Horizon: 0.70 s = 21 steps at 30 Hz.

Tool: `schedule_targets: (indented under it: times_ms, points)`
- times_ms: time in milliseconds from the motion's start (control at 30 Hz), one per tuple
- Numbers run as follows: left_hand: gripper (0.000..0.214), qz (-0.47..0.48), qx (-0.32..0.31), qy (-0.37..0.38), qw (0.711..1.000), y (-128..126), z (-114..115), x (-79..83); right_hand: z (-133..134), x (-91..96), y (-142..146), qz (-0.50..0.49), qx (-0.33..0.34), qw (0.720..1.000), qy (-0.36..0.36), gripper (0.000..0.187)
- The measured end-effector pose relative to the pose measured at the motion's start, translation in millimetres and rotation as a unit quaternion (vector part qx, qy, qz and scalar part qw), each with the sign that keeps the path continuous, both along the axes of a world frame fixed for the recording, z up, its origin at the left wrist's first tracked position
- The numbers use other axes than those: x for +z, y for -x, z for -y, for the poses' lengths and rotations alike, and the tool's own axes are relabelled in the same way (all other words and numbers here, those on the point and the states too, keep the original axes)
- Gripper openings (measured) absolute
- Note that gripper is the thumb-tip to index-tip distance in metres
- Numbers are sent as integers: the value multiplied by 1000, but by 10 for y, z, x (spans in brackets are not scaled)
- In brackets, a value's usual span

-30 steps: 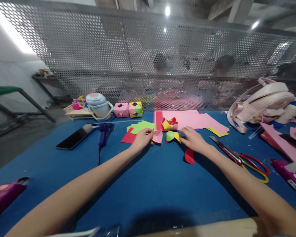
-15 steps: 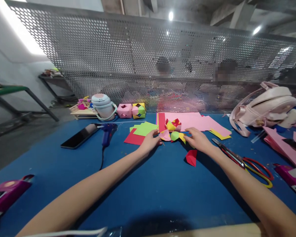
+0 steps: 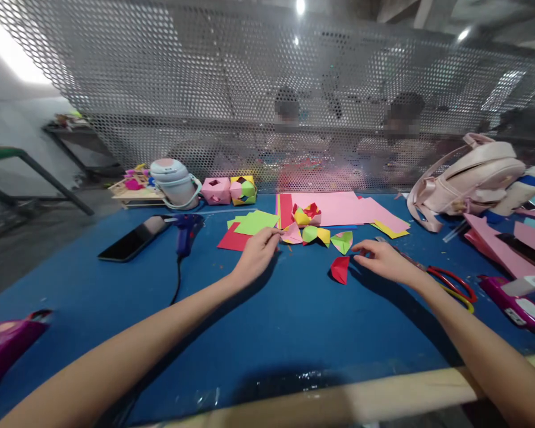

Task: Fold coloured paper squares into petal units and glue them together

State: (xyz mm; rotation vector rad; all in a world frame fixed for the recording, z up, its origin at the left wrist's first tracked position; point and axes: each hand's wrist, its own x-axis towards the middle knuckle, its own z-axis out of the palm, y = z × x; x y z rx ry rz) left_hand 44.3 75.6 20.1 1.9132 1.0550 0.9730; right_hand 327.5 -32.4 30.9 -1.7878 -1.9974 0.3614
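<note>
My left hand [image 3: 257,252] has its thumb and fingers pinched at the left edge of a pink folded paper piece [image 3: 292,234]. My right hand [image 3: 380,260] hovers over the table, its fingers slightly apart and nothing between them. Just left of its fingertips is a green folded paper piece [image 3: 342,241], and below that lies a red folded paper piece [image 3: 340,270]. A green-and-yellow folded paper piece [image 3: 315,235] rests between the pink and green ones. Behind them sits a red, yellow and pink paper form [image 3: 307,214], open at the top.
Green sheets [image 3: 259,222] and pink sheets [image 3: 330,208] lie behind. A glue gun [image 3: 185,233], phone [image 3: 134,239] and bottle [image 3: 175,183] stand left, near two paper cubes [image 3: 216,191]. Scissors [image 3: 455,286], a purple tool [image 3: 515,302] and a backpack [image 3: 477,175] are right. A perforated screen rises behind.
My right hand has left the green-and-yellow piece and shifted right and nearer. A separate green folded piece now shows where that hand was. My left hand stays at the pink piece.
</note>
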Motion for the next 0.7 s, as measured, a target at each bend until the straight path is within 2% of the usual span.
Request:
schedule_targets:
  times_ms: [100,200,300,400,467,533,567,633,667,700]
  points:
    - [26,-27,-60,13,998,-47,184,-4,25,-63,140,-59,6,998,27,31]
    - [27,-33,-111,78,990,-141,349,-37,-3,-196,298,-92,-8,996,19,16]
    - [30,-29,-130,101,986,-238,478,-82,23,-278,492,-113,-26,993,2,17]
    - [39,-7,-172,117,978,-312,557,-123,107,-237,672,-140,-25,990,-4,17]
    - [25,-14,-192,122,974,-339,573,-144,132,-169,716,-169,3,986,5,19]
    - [19,-22,-183,134,974,-345,564,-159,87,-113,657,-182,11,983,-23,23]
    - [19,-21,-168,142,975,-341,553,-166,34,-101,590,-173,-10,983,-57,24]
    - [19,-10,-135,160,978,-324,525,-181,-114,-121,409,-122,-107,976,-144,25]
    - [20,-1,-121,164,979,-313,511,-189,-197,-153,314,-93,-170,968,-158,27]
    - [21,11,-108,167,980,-303,499,-199,-277,-197,227,-87,-198,964,-157,31]
